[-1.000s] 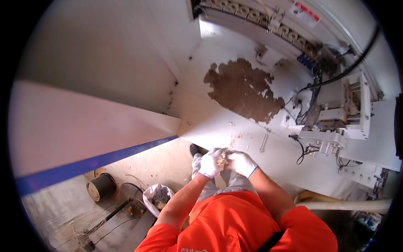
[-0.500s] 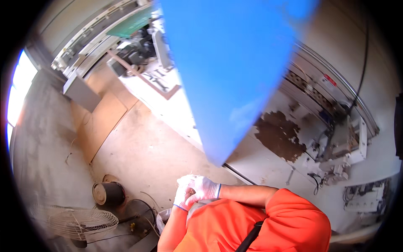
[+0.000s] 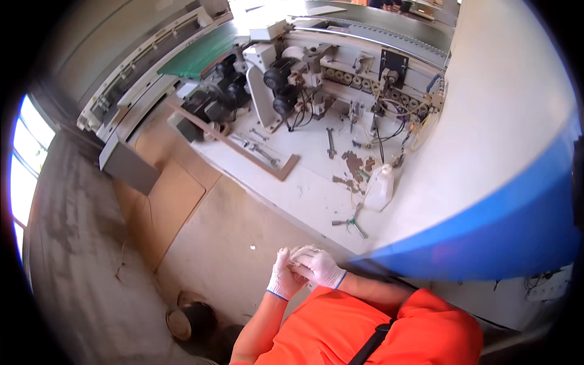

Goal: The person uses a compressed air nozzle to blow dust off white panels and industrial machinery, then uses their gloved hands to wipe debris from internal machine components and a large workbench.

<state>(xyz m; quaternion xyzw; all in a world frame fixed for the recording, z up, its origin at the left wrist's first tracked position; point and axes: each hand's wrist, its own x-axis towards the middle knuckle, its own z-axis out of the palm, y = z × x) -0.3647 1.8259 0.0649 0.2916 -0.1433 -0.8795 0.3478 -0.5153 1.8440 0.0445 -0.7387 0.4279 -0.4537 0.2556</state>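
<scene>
Both of my hands wear white knit gloves with blue-edged cuffs and are pressed together in front of my orange shirt. My left hand (image 3: 281,278) is closed, its thumb pointing up and its fingers mostly hidden behind the other hand. Curled over it from the right is my right hand (image 3: 319,266), closed too. Pale, ragged bits show around the fingertips and between the palms; I cannot make out what they are. Beyond my hands stands a white machine bed (image 3: 292,201). On it lie a T-shaped tool (image 3: 351,226), a translucent white bottle (image 3: 380,187) and a wrench (image 3: 331,143).
A blue-and-white curved machine cover (image 3: 486,234) sweeps close along my right. Motors (image 3: 283,91) and a row of rollers (image 3: 359,82) sit on the bed, with a brown angled frame (image 3: 283,169) at its front. A dark bucket (image 3: 191,321) stands on the floor at lower left.
My view has shifted, so the blue cover has gone from the centre to the right and the machine's motors and tools show. My hands stay together, slightly farther right in the picture.
</scene>
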